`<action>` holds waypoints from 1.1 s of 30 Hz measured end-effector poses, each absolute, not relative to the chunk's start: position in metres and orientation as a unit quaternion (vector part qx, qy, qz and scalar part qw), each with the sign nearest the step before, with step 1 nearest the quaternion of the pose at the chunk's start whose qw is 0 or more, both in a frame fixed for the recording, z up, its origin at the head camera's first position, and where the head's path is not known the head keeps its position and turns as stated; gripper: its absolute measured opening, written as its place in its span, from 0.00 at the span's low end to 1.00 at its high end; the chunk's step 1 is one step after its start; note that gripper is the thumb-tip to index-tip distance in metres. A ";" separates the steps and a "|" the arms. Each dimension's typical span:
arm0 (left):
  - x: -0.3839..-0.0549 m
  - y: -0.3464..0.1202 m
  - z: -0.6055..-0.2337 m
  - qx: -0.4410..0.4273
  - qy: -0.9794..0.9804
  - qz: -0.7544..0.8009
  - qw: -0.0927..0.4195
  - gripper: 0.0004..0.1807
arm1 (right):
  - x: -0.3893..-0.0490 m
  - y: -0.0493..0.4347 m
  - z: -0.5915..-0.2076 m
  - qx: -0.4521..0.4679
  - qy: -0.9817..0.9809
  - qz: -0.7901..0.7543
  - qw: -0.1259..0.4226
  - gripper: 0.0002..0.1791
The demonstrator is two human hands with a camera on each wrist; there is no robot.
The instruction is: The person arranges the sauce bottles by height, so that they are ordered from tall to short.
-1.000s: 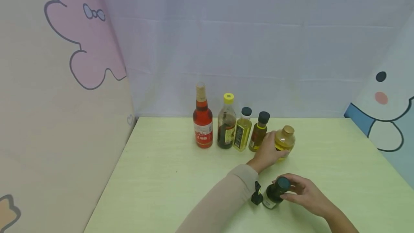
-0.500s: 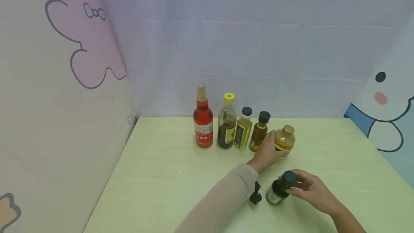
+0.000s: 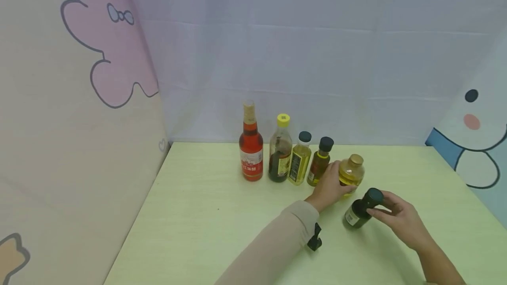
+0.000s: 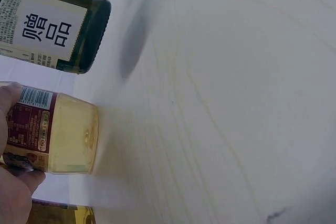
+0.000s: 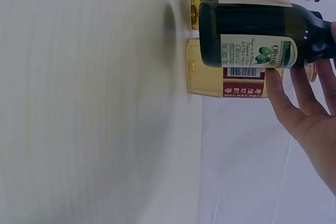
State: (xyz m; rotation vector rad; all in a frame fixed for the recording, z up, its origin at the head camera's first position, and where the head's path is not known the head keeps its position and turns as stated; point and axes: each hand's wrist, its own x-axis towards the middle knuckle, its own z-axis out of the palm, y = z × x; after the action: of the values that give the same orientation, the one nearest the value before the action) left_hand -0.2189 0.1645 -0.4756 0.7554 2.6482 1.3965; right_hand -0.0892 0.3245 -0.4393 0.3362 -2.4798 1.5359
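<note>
My left hand (image 3: 328, 191) grips the round-shouldered oil bottle (image 3: 352, 169) with a gold cap, which stands upright at the right end of a row. Its maroon label (image 4: 31, 121) shows between the fingers in the left wrist view. In my right hand (image 3: 403, 220), the dark green olive oil bottle (image 3: 358, 212) is held by its neck, tilted in the head view. A gap separates its base from its shadow in both wrist views, so it is off the table. The olive-printed label (image 5: 257, 51) faces the right wrist camera.
Left of my left hand stand a dark-capped oil bottle (image 3: 319, 164), a clear yellow oil bottle (image 3: 299, 162), a yellow-capped sauce bottle (image 3: 280, 157) and a red vinegar bottle (image 3: 251, 155). The pale table (image 3: 190, 214) meets a curtain (image 3: 301, 65) behind. A black clip (image 3: 314, 239) is at my left sleeve.
My right hand has carried the olive oil bottle away from me and to the right, nearer the gold-capped bottle. My left hand has stayed on its bottle. The view has shifted slightly.
</note>
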 end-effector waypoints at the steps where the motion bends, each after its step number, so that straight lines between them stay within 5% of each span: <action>1: -0.219 0.165 -0.476 0.247 0.858 0.450 0.026 0.35 | -0.090 0.326 -0.439 0.106 -0.843 0.517 0.104 0.21; 33: -0.216 0.163 -0.473 0.258 0.861 0.439 0.012 0.36 | -0.135 0.356 -0.441 -0.059 -0.861 0.482 0.151 0.20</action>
State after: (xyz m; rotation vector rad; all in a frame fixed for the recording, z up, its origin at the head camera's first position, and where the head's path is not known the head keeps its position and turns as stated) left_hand -0.2162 0.1632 -0.4732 0.8033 2.6825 1.3682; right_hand -0.1349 0.3556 -0.4413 -0.1707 -2.4722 1.3857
